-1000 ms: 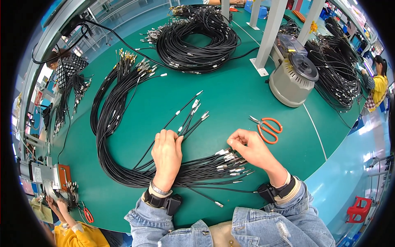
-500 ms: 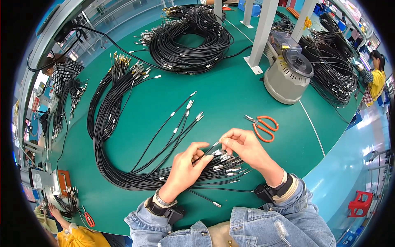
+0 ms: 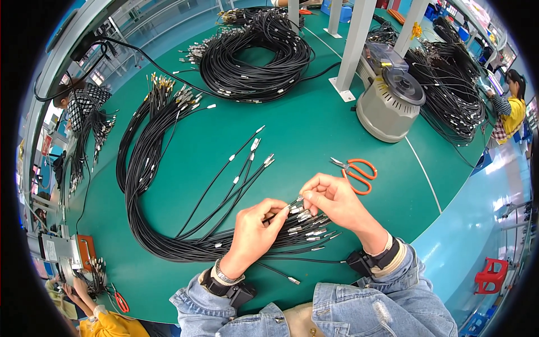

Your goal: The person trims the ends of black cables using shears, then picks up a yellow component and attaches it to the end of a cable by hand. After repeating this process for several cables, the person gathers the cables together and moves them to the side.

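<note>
Less cable [image 3: 293, 202] now shows between left hand [image 3: 253, 228] and right hand [image 3: 332, 201].

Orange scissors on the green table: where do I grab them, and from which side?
Probably by the orange handles, coming from the picture's right: their big loops spread that way, while the metal blades point left.
</note>
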### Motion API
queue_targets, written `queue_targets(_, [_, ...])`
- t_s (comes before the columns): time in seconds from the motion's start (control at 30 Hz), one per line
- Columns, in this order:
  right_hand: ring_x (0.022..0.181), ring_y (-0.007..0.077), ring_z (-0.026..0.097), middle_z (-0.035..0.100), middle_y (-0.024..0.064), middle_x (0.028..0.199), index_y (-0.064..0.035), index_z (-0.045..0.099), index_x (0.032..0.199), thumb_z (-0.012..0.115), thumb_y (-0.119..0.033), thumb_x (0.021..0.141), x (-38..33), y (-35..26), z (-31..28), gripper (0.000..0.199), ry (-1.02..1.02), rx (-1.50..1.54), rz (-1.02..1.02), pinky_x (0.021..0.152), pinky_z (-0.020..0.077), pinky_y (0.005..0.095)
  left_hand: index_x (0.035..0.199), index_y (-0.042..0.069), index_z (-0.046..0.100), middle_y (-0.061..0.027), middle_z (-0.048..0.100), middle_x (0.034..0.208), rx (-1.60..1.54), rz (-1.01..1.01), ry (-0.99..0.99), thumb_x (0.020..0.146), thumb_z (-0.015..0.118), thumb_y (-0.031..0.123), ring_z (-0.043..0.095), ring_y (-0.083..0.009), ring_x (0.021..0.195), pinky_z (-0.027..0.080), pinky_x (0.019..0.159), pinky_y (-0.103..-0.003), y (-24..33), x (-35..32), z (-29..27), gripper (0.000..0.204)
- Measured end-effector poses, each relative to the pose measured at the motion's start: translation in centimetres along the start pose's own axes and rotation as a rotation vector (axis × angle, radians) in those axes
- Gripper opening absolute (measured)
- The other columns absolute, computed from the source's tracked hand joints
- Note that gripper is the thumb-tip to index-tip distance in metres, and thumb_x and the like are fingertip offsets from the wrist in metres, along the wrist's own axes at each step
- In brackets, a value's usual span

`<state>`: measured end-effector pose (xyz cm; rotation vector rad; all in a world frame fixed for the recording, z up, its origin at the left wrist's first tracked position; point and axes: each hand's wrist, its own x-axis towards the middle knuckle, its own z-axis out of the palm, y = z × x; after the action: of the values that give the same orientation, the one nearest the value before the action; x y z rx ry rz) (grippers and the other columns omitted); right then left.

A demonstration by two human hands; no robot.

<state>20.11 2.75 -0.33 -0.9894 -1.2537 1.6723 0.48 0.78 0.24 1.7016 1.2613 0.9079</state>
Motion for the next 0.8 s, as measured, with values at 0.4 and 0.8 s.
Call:
queue_targets(0.4, [0.07,0.0084,0.055,0.06,0.0032,0.08,-0.001,0.058,0.099,0.054,-0.009,0.093,-0.2,0.2,0.3,0.01,-0.063,-0.203,-0.182,0.064,0.047,0.0229,0.093,-0.003,0.062,-0.0026,0.064,0.073,-0.177,-0.067,0.001,0.082,0.067,0.001,0.05,-0.0024,0.057,0.04,0.051,-0.018,-0.6,-0.4,0.7,0.013])
queue_targets(0.8, [0.06,0.0077,0.045,0.053,-0.0003,0.074,0.0004,0.06,0.101,0.058,-0.012,0.091,1.2,-4.1,-8.8,0.016,0.767,0.209,-0.386,0.058,0.0397,0.0221,0.086,-0.002,0.061,0.0014,0.061,0.071,-0.137,-0.047,0.111,0.084,0.065,0.001,0.046,0.0,0.057,0.034,0.05,-0.017,-1.1,-1.0,1.4,0.006])
